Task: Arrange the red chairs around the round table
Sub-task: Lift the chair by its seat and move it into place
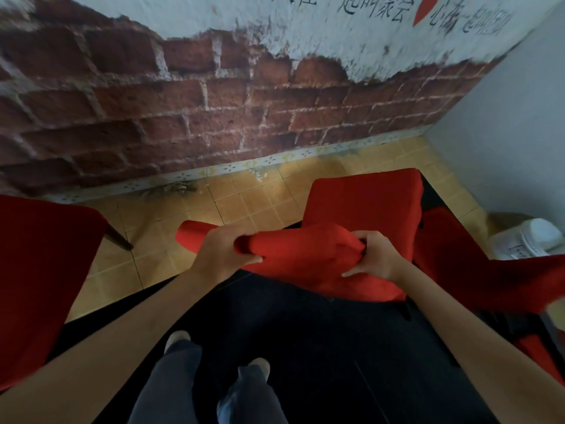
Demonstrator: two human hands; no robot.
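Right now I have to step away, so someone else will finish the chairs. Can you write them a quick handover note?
Left hand: grips the top edge of the middle chair, on its red cover.
Right hand: grips the same chair back, further right.
A second chair stands at the left, a third chair at the right, beside the middle one.
All are near the brick wall; the round table is not in view.
Done: cannot tell. Left: move the held chair to the table, then the others.
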